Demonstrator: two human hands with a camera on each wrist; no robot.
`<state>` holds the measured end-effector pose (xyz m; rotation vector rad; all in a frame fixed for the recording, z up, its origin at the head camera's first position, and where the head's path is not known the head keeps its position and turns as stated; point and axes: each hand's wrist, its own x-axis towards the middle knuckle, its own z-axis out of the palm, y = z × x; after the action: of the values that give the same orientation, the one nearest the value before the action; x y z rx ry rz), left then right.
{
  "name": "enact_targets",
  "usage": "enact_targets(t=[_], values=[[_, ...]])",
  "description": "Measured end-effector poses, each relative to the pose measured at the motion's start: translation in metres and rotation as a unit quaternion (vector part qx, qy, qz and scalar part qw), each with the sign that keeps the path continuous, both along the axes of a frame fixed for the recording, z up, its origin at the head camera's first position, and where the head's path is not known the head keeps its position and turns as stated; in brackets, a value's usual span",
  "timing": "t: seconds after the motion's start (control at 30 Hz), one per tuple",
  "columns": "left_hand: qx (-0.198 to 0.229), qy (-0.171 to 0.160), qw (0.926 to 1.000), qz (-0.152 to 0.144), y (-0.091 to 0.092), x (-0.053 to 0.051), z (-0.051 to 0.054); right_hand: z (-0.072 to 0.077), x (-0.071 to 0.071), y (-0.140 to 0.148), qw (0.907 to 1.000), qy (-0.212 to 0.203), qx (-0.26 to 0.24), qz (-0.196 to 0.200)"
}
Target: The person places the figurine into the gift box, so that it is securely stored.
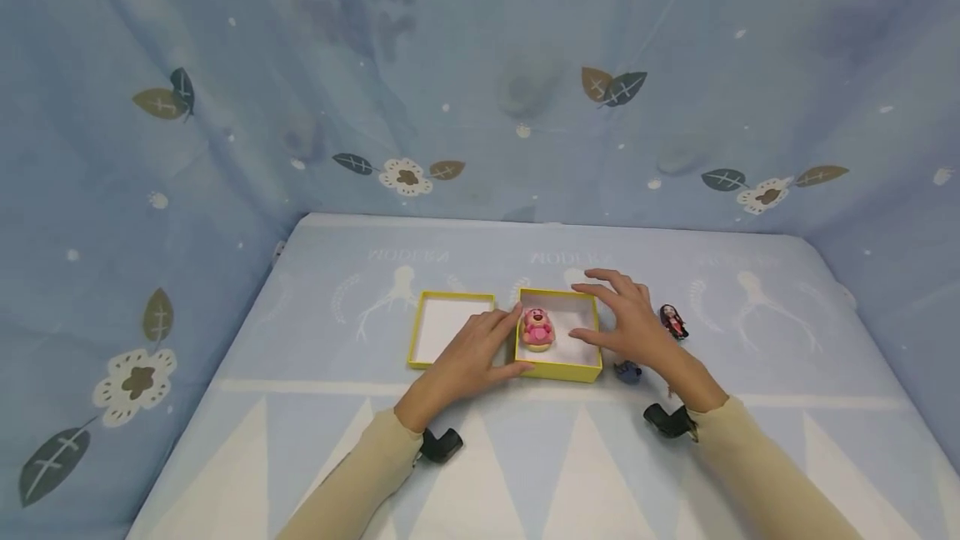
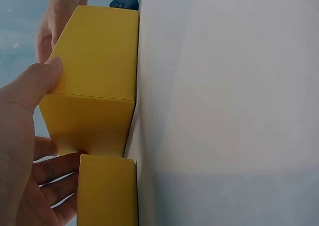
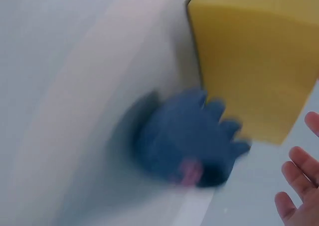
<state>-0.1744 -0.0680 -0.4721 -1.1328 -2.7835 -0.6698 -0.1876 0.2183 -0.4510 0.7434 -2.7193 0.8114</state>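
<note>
Box [image 1: 558, 371]: yellow outside, white inside, without cover, set on the table; walls upright. 
Pink bear toy [image 1: 537, 328]: one, inside the box, at its left side, face up, yellowish base toward the person. 
Left hand [image 1: 472, 352]: holds the box at its near left corner, thumb on the near wall, fingers along the left wall. 
Right hand [image 1: 628, 315]: over the right wall of the box, thumb and fingers spread wide, thumb above the inside; holding nothing; whether it touches the wall cannot be told. 
Lid [image 1: 450, 322]: shallow, yellow-edged, white inside facing up; just left of the box, a narrow gap between. 
Blue toy [image 1: 627, 372]: just right of the near right corner of the box; bears a pink patch; blurred in the right wrist view. 
Doll [image 1: 673, 322]: dark hair, red and black clothing; right of the box, past the right hand. 
Table [image 1: 491, 469]: pale blue cloth with white triangles on the near side of the box. 
Curtain [image 1: 480, 65]: blue, printed with flowers and leaves, behind the box.
</note>
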Motion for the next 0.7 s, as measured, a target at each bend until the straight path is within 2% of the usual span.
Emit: enact_targets(t=[0.1,0.23,0.43,0.7], values=[[-0.004,0.003,1.0000,0.000,0.001,0.000,0.001,0.000,0.007,0.015,0.9995,-0.024,-0.006,-0.017],[-0.012,0.007,0.9999,0.002,0.002,0.000,0.001,-0.001,0.019,0.029,0.9985,-0.049,-0.014,-0.021],[-0.003,0.001,1.0000,-0.002,0.002,0.001,0.002,-0.001,0.036,0.048,0.9988,-0.044,-0.015,-0.015],[-0.001,-0.009,1.0000,-0.002,0.002,0.002,0.004,-0.006,0.055,0.063,0.9984,-0.040,0.040,-0.002]])
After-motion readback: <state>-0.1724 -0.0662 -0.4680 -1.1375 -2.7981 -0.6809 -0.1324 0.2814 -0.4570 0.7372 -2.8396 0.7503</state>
